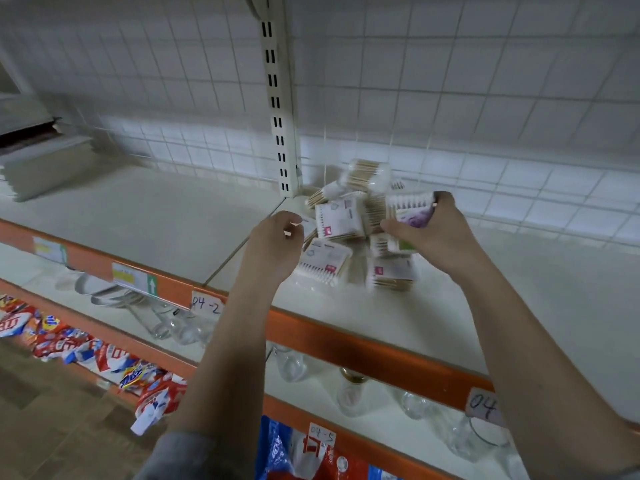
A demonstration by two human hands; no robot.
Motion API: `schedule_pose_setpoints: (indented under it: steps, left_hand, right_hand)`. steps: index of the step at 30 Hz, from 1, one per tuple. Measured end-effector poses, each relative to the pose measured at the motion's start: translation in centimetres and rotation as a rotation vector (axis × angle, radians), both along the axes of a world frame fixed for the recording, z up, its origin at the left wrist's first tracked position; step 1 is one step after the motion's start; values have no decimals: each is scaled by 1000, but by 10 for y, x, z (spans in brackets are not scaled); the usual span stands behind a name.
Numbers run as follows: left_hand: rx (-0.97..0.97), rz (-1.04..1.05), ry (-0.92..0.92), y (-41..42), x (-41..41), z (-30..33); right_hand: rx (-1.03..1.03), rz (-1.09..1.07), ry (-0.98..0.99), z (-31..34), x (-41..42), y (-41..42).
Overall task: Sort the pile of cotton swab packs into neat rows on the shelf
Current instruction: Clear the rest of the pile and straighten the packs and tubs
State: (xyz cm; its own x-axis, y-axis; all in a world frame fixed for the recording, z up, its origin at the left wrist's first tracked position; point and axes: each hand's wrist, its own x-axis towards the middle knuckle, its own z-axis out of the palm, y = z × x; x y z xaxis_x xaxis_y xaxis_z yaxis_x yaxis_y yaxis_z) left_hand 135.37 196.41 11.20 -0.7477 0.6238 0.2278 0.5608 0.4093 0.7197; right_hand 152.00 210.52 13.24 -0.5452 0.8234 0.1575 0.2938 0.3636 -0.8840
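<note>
Shelf (145, 216) surface runs pale from the left of the frame to the right, with an orange front rail and a slotted upright rising at centre top. Just left of centre, the left hand (273, 244) hovers above the shelf with fingers loosely curled and nothing visibly in them; blur hides the fingertips, so a light touch on a pack cannot be ruled out. Immediately to its right, at centre frame, lies the pile of cotton swab packs (349, 237), a jumble of flat packs at mixed angles with a round tub on top toward the back, pressed near the upright and the tiled wall. Right of the pile, the right hand (436, 230) grasps a purple-labelled pack (414, 213) between thumb and fingers, lifted clear of the heap, its long axis roughly level across the frame. My judgement: the open stretch of shelf to the right of that hand is nearest for starting a row, while the left hand sits closest to the front packs.
</note>
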Motion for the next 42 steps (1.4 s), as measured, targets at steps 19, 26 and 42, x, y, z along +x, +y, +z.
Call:
schedule_pose_setpoints:
  steps: [19, 26, 42]
  left_hand:
    - [-187, -356, 249, 91, 79, -16]
    - [45, -216, 266, 90, 87, -10]
    - [142, -578, 217, 78, 112, -3]
  right_hand:
    - [-269, -238, 158, -38, 119, 19]
    - [-264, -214, 124, -41, 143, 21]
    - [-214, -610, 320, -44, 165, -60]
